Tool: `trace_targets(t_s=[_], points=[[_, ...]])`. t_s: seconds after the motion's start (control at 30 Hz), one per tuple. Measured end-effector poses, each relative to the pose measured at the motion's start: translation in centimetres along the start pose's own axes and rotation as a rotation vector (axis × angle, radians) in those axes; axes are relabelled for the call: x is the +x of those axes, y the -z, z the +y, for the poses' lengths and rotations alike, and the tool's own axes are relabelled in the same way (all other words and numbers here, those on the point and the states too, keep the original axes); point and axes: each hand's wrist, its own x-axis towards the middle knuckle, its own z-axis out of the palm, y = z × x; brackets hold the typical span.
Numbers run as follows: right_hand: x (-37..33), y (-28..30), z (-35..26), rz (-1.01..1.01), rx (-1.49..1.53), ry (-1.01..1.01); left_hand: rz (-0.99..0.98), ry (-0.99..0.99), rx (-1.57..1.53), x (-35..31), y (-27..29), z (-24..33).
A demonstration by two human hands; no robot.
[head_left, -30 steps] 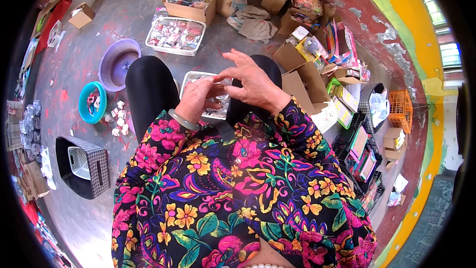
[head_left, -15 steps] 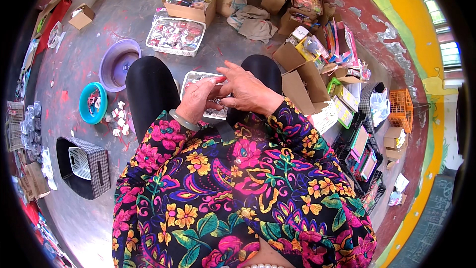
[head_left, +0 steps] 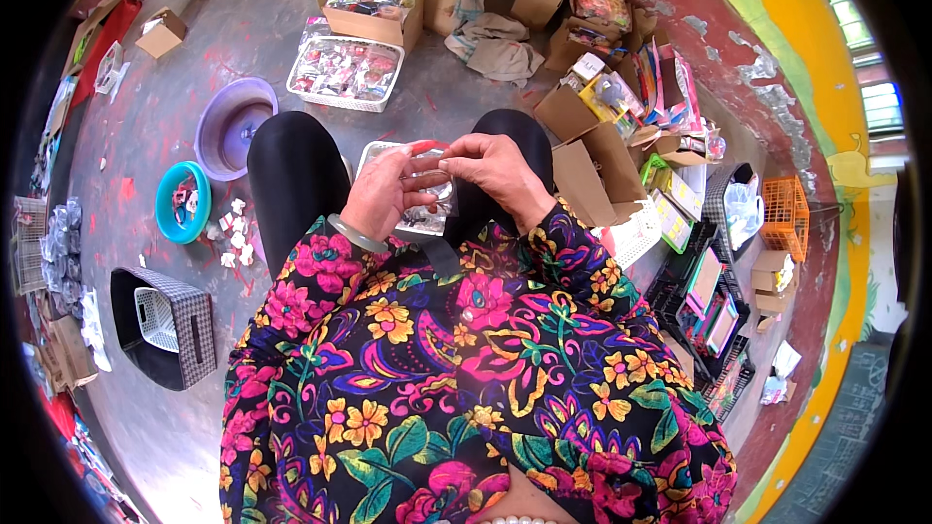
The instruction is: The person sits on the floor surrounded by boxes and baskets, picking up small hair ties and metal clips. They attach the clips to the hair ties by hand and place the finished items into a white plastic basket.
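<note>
In front of my lap, my left hand (head_left: pixel 381 194) has a small red thing (head_left: pixel 424 147) at the tips of its thumb and forefinger; its other fingers are spread. What kind of thing it is, I cannot make out. Just right of it, my right hand (head_left: pixel 507 177) is closed in a pinch, its fingertips close to the left fingers. Anything in that pinch is too small to name. Below both hands, between my knees, stands a small white basket (head_left: pixel 367 157) with clear-wrapped pieces in it, partly hidden by the hands.
Ahead is a white basket (head_left: pixel 338 100) of small packets. On the left are a purple basin (head_left: pixel 212 131), a turquoise basin (head_left: pixel 161 202) and a checked bin (head_left: pixel 194 335). An opened cardboard box (head_left: pixel 592 184), black crates (head_left: pixel 680 277) and an orange crate (head_left: pixel 784 215) line the right.
My right hand has drawn back to the right from over the left hand, and its fingers have come together in a pinch. The left hand has barely shifted, with its fingers more in sight.
</note>
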Motion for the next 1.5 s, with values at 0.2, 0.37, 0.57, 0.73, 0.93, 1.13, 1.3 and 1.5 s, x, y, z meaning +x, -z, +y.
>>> trace_targets(t_s=[0.2,0.37,0.57,0.73,0.93,1.13,1.3,1.5], points=[[0.1,-0.1,0.5,0.021,0.276,-0.047,-0.007,0.016,-0.061,-0.1,0.0,0.3],[0.1,0.0,0.5,0.047,0.307,-0.035,0.034,0.010,0.054,0.0,0.3,-0.2],[0.1,-0.4,0.4,0.064,0.326,-0.005,0.068,0.067,0.069,0.1,0.5,-0.4],[0.1,-0.3,0.7,0.071,0.299,-0.021,0.014,0.091,-0.063,0.2,1.0,-0.4],[0.0,-0.6,0.8,0.056,0.281,-0.044,0.000,0.063,-0.170,0.3,1.4,-0.5],[0.0,-1.0,1.4,0.025,0.303,-0.065,-0.036,0.020,-0.218,0.4,1.6,-0.7],[0.0,-1.0,1.6,0.025,0.417,-0.091,-0.053,-0.002,-0.202,0.2,1.7,-0.8],[0.1,-1.0,1.9,0.226,0.220,-0.062,-0.018,-0.016,-0.159,0.4,1.6,-1.0]])
